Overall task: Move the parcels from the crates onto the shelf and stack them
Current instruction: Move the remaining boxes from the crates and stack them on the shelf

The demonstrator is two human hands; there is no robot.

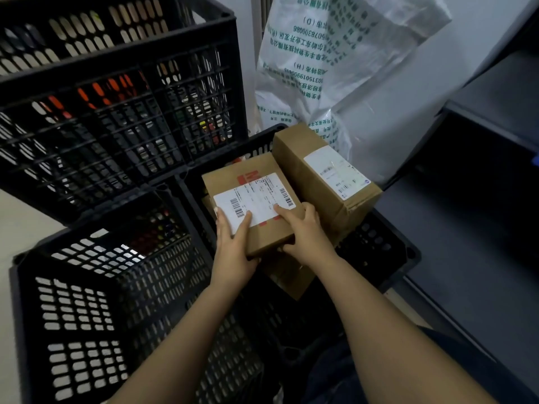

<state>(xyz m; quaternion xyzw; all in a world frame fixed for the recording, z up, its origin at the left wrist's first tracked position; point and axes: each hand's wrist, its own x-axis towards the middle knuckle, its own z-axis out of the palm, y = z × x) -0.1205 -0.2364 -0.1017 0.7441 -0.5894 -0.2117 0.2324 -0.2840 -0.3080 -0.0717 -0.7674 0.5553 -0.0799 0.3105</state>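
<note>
A small brown cardboard parcel (262, 182) with a white barcode label and red print sits above a black slotted crate (388, 243). My left hand (233, 246) grips its near left corner, thumb on the label. My right hand (306, 234) grips its near right edge, thumb on top. A longer brown parcel (320, 167) with a white label leans just right of it in the same crate. Another brown parcel (291, 275) lies underneath, mostly hidden by my hands. The dark shelf (466, 228) is at the right.
An open black crate (87, 301) stands at the lower left. A taller black crate (116, 91) behind it holds mixed items seen through its slots. A white plastic bag with green print (335, 53) leans on the wall behind the parcels.
</note>
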